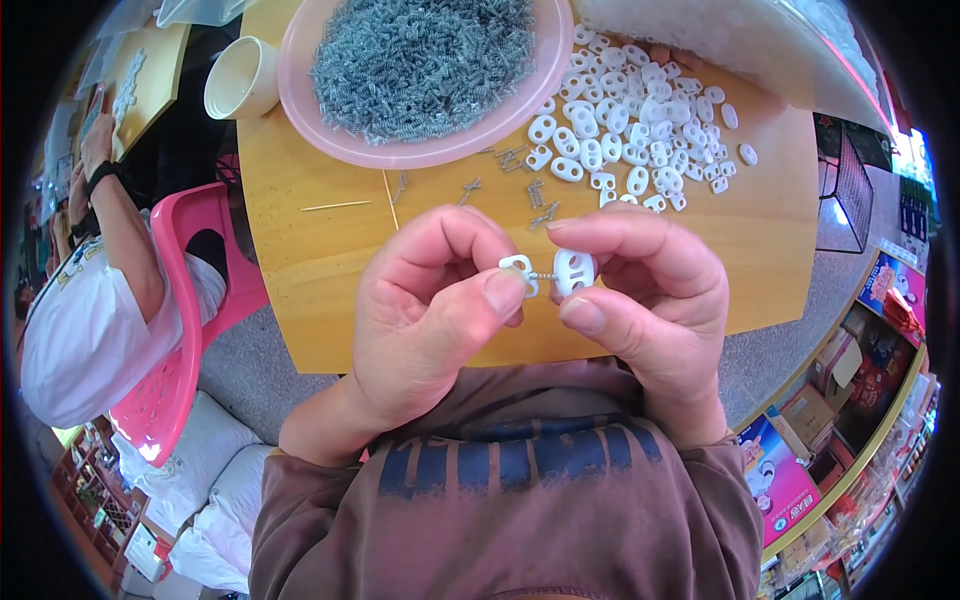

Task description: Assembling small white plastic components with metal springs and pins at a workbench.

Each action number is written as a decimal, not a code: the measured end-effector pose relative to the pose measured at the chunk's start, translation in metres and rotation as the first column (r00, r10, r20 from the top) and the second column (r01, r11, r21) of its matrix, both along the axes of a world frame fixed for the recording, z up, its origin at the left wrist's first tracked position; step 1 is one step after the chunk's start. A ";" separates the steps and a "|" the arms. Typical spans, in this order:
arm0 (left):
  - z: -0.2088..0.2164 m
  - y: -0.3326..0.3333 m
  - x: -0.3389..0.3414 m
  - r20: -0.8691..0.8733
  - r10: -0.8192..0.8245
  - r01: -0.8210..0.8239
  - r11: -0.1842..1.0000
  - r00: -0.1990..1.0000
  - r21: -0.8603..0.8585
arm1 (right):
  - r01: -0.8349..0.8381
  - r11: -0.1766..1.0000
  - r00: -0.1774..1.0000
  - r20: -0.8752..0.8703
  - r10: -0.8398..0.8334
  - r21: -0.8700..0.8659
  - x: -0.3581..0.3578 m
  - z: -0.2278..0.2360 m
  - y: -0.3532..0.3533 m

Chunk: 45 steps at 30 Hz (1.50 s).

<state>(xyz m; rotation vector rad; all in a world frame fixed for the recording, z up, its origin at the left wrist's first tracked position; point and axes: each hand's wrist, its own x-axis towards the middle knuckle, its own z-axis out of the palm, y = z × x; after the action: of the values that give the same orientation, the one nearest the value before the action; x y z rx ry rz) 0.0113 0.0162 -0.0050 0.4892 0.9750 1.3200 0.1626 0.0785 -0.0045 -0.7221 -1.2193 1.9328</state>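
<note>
Between thumb and fingers of my left hand (435, 310) is a small white plastic piece (519, 268) with a hole through it. My right hand (645, 300) pinches a larger oval white plastic piece with holes (574, 271). A thin metal spring (543, 276) bridges the gap between the two pieces, which look like the parts of a cord lock. Both hands are held close together above the near part of the wooden table. Beyond my right hand lies a loose pile of similar white plastic pieces (640, 125).
A pink basin (345, 150) full of metal springs (425, 65) stands at the back. Loose springs (537, 192) and toothpicks (336, 206) lie on the table (280, 270). A cream cup (243, 80) is at the far left. Another person (100, 300) sits left on a pink chair (180, 300).
</note>
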 end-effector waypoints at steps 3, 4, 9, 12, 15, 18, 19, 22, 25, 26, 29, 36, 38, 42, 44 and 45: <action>-0.001 0.001 0.000 -0.006 -0.006 0.006 1.000 1.000 0.002 | -0.035 0.992 0.997 0.066 0.027 0.120 0.001 -0.001 0.003; -0.001 0.000 0.000 -0.008 -0.004 0.005 1.000 1.000 0.002 | -0.045 0.986 0.995 0.090 0.031 0.161 0.002 -0.001 0.003; -0.001 0.001 0.000 -0.020 0.003 -0.003 1.000 1.000 0.008 | -0.067 0.952 0.984 0.180 0.013 0.299 0.003 0.003 0.004; 0.001 0.001 0.001 -0.019 0.003 -0.004 1.000 1.000 -0.015 | -0.060 0.945 0.982 0.190 -0.002 0.321 0.004 0.002 0.004; 0.000 0.000 0.000 -0.016 -0.004 0.004 1.000 1.000 -0.020 | -0.060 0.939 0.979 0.201 -0.010 0.339 0.003 0.002 0.003; -0.001 0.001 0.000 -0.028 -0.002 0.002 1.000 1.000 -0.005 | -0.065 0.932 0.977 0.213 -0.014 0.358 0.003 0.003 0.004; -0.001 0.001 0.000 -0.029 -0.002 0.001 1.000 1.000 -0.006 | -0.070 0.930 0.977 0.213 -0.009 0.361 0.003 0.003 0.004; -0.001 0.001 0.000 -0.017 0.002 -0.002 1.000 1.000 -0.008 | -0.079 0.938 0.977 0.214 0.006 0.336 0.003 0.002 0.004; -0.001 0.001 0.001 -0.018 0.004 -0.004 1.000 1.000 -0.019 | -0.059 0.936 0.978 0.209 -0.016 0.346 0.002 0.000 0.003; -0.001 0.001 0.001 -0.009 0.003 -0.003 1.000 1.000 -0.023 | -0.059 0.937 0.978 0.210 -0.015 0.345 0.003 0.000 0.003; -0.001 0.000 0.002 0.005 0.003 -0.003 0.999 1.000 -0.035 | -0.060 0.943 0.977 0.215 -0.013 0.328 0.003 0.000 0.003; -0.001 0.001 0.002 -0.005 -0.004 0.004 0.999 1.000 -0.052 | -0.054 0.934 0.972 0.231 -0.032 0.354 0.004 -0.001 0.003; -0.002 0.001 0.002 -0.001 -0.002 0.002 0.999 1.000 -0.048 | -0.060 0.929 0.971 0.238 -0.031 0.366 0.004 -0.001 0.003; -0.002 0.000 0.003 0.017 -0.003 0.004 0.999 1.000 -0.045 | -0.047 0.930 0.974 0.222 -0.038 0.365 0.004 -0.004 0.003; -0.003 -0.001 0.003 0.025 -0.006 0.007 0.999 1.000 -0.044 | -0.044 0.932 0.979 0.201 -0.031 0.360 0.004 -0.006 0.002; -0.003 -0.001 0.002 0.033 -0.010 0.011 0.999 0.999 -0.042 | -0.017 0.968 0.985 0.168 -0.026 0.250 0.003 -0.006 0.000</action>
<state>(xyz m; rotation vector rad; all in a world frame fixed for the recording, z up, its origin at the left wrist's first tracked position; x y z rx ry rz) 0.0136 0.0151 -0.0077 0.4385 0.9702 1.2914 0.1655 0.0782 -0.0103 -0.7658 -1.5323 1.6989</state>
